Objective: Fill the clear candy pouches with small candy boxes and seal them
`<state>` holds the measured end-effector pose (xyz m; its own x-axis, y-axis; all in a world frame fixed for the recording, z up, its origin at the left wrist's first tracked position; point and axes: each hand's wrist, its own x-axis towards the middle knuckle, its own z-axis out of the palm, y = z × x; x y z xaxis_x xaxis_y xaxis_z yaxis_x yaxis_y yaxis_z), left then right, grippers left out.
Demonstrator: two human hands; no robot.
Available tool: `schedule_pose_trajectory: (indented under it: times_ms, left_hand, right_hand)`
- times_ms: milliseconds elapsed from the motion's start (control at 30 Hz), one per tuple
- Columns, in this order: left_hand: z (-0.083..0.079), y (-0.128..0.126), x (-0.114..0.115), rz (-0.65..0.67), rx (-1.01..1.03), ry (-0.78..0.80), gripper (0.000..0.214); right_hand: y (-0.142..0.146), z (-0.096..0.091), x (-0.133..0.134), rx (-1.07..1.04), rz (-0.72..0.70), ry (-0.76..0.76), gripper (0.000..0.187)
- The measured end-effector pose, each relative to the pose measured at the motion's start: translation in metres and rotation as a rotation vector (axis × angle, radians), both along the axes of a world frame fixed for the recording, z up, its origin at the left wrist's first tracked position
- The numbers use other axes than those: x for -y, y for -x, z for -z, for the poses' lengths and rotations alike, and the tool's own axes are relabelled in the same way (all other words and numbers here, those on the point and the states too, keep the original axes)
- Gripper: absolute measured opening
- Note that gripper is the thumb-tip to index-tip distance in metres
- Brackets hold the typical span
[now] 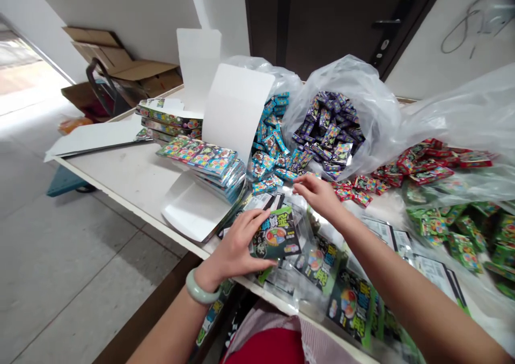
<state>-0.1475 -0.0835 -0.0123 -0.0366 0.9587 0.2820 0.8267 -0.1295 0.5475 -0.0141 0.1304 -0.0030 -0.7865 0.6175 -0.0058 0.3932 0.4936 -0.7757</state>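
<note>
Overlapping loose pouches [350, 302] are laid on the bench [132, 165] at the near right of the held pouch [277, 232]. The held pouch, printed in black and green, is gripped at its left end by the left hand [237, 243], with the fingers spread over the face and the thumb along the near edge. It is positioned over the front part of the bench. The right hand [317, 195] is placed just beyond the held pouch, to its right, with the fingers curled close to the blue packets [273, 144]; whether anything is pinched between them cannot be told. The step in hand is judged to be the gathering of small packets beside the held pouch. For the next move, a steady left grip and a clean pinch by the right fingers appear to be called for. Green packets [462, 240] are located well to the right of the held pouch. A printed stack [201, 155] is located beyond it to the left, and red packets [426, 163] beyond it to the right. Purple packets [330, 131] are contained in a clear bag [378, 101] farther beyond, with a dark door [322, 26] behind
</note>
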Motion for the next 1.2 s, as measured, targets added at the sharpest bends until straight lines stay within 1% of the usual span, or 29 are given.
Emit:
schedule_pose_trajectory:
  times_ms: [33,100,167,233,267,333,400,467,567,633,733,800,833,900,933,967,1033,1100,1133,1200]
  left_hand:
    - [-0.001,0.0,0.003,0.001,-0.003,0.003,0.099]
    - [-0.002,0.0,0.009,-0.004,-0.011,0.009,0.101]
    - [0.0,0.001,0.013,-0.014,-0.017,0.016,0.101]
    - [0.002,0.002,0.014,-0.032,-0.017,0.018,0.1]
    - [0.004,0.003,0.015,-0.04,-0.016,0.017,0.099]
    - [0.006,0.006,0.015,-0.049,-0.013,0.013,0.097]
    - [0.006,0.008,0.014,-0.05,-0.011,0.009,0.097]
    - [0.006,0.01,0.014,-0.053,-0.01,0.007,0.096]
    - [0.004,0.012,0.014,-0.06,-0.012,0.012,0.097]
    - [0.004,0.013,0.016,-0.064,-0.018,0.022,0.097]
    - [0.003,0.015,0.017,-0.069,-0.042,0.026,0.095]
    - [0.002,0.015,0.014,-0.07,-0.061,0.018,0.091]
    - [0.001,0.015,0.012,-0.067,-0.069,0.012,0.09]
    - [0.0,0.013,0.004,-0.045,-0.081,-0.003,0.089]
    - [-0.001,0.011,-0.001,-0.026,-0.086,-0.01,0.089]
    - [-0.002,0.008,-0.006,-0.005,-0.091,-0.015,0.089]
    - [-0.003,0.003,-0.015,0.033,-0.1,-0.02,0.089]
    - [-0.006,-0.002,-0.023,0.057,-0.11,-0.018,0.089]
    - [-0.007,-0.004,-0.027,0.064,-0.116,-0.015,0.089]
    - [-0.01,-0.008,-0.032,0.08,-0.13,-0.005,0.088]
  right_hand:
    - [0.017,0.005,-0.005,0.056,0.005,-0.036,0.018]
    - [0.05,0.015,-0.01,0.142,0.011,-0.073,0.02]
    - [0.075,0.022,-0.01,0.186,0.041,-0.068,0.03]
    - [0.091,0.029,-0.009,0.214,0.077,-0.044,0.039]
    - [0.096,0.032,-0.01,0.213,0.091,-0.024,0.041]
    - [0.099,0.039,-0.012,0.179,0.115,0.036,0.04]
    - [0.097,0.043,-0.016,0.116,0.14,0.125,0.034]
    - [0.09,0.044,-0.018,0.043,0.165,0.246,0.028]
    - [0.065,0.035,-0.016,-0.082,0.197,0.436,0.025]
    - [0.038,0.027,-0.013,-0.171,0.22,0.532,0.029]
    - [-0.016,0.019,-0.007,-0.272,0.271,0.621,0.037]
    - [-0.057,0.021,-0.002,-0.335,0.351,0.635,0.039]
    - [-0.076,0.024,0.001,-0.358,0.409,0.617,0.04]
    - [-0.114,0.031,0.009,-0.343,0.505,0.51,0.041]
    - [-0.13,0.035,0.014,-0.288,0.515,0.417,0.039]
    - [-0.145,0.037,0.019,-0.203,0.484,0.304,0.035]
    - [-0.168,0.037,0.026,-0.011,0.335,0.069,0.025]
    - [-0.182,0.031,0.027,0.107,0.182,-0.121,0.019]
    - [-0.185,0.028,0.026,0.13,0.122,-0.19,0.025]
    - [-0.183,0.023,0.018,0.15,0.035,-0.289,0.051]
